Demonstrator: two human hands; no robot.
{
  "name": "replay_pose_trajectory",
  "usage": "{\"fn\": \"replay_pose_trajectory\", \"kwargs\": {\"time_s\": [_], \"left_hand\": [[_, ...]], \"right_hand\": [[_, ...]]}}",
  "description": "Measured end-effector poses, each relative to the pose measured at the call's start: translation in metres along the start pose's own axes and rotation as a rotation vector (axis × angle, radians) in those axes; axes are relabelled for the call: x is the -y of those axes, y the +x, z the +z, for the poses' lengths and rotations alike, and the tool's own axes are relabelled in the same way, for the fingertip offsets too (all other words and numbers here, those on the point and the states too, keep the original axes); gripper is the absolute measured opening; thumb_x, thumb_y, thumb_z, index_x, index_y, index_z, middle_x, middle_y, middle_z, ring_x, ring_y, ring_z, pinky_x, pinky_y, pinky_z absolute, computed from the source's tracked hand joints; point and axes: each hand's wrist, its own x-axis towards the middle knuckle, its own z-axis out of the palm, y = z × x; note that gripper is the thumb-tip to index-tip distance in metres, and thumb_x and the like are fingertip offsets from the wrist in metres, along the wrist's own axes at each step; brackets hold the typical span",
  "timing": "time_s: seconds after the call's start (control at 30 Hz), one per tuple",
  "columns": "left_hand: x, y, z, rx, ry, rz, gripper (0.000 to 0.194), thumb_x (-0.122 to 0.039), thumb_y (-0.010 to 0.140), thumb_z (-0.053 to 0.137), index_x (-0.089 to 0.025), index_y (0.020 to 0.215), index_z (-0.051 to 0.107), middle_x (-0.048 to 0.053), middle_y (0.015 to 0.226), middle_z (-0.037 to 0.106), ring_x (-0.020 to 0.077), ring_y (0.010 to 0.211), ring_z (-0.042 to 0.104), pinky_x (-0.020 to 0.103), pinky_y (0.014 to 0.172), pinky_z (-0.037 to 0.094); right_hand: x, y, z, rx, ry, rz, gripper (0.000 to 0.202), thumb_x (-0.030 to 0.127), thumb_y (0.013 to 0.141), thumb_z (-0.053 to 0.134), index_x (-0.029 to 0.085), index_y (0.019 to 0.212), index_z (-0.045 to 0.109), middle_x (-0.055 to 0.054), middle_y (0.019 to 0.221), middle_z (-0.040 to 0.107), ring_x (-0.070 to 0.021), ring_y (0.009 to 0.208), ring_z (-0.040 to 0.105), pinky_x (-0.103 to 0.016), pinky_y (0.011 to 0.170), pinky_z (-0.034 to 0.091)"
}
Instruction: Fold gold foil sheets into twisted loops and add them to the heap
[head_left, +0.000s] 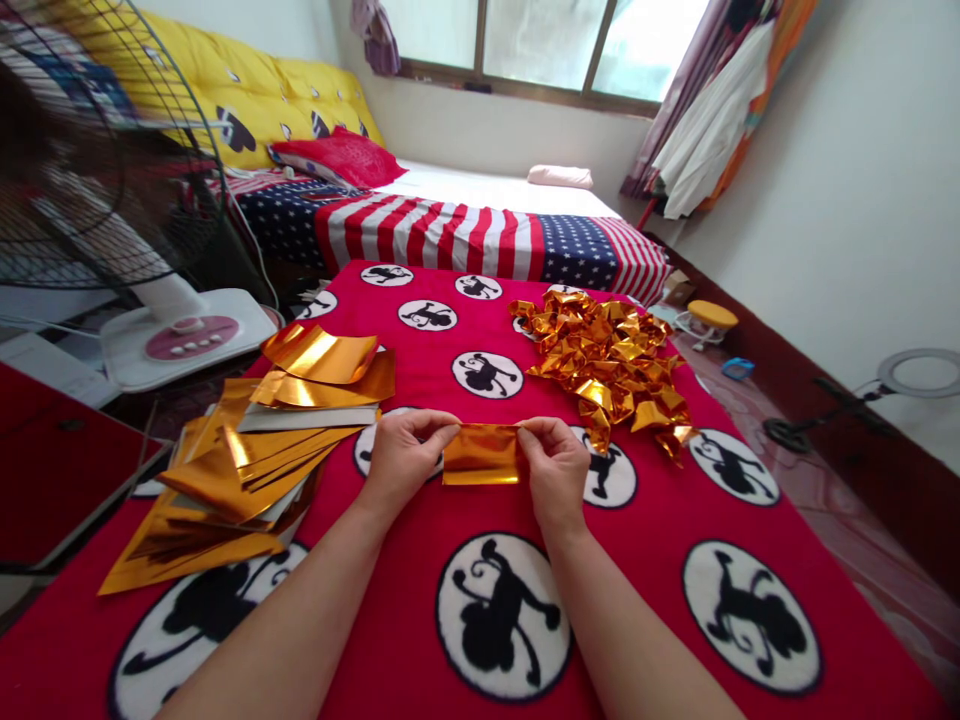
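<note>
A small rectangle of shiny gold paper is stretched between my two hands over the red cloth. My left hand pinches its upper left corner between thumb and fingers. At the upper right corner, my right hand pinches it the same way. The paper's top edge looks folded or rolled. To the left lies a loose stack of gold and grey-white sheets. Beyond my right hand sits a heap of folded gold paper pieces.
A fan with a white base stands at the left. Behind the table is a bed with a striped, starred cover and a red pillow. On the floor at the right are a yellow stool and a ring-shaped stand.
</note>
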Motion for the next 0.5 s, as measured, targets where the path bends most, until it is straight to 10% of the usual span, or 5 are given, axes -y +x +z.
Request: {"fn": "replay_pose_trajectory", "kwargs": {"time_s": [0.5], "left_hand": [[0.0048, 0.0023, 0.0057, 0.092, -0.273, -0.144, 0.025, -0.035, 0.064, 0.080, -0.013, 0.073, 0.072, 0.004, 0.069, 0.071, 0.0128, 0.061, 0.063, 0.020, 0.058, 0.049]], "right_hand": [[0.0064, -0.0047, 0.0036, -0.053, 0.006, -0.032, 0.013, 0.029, 0.078, 0.068, 0.017, 0.079, 0.064, -0.001, 0.072, 0.063, -0.0120, 0.062, 0.055, -0.024, 0.056, 0.043]]}}
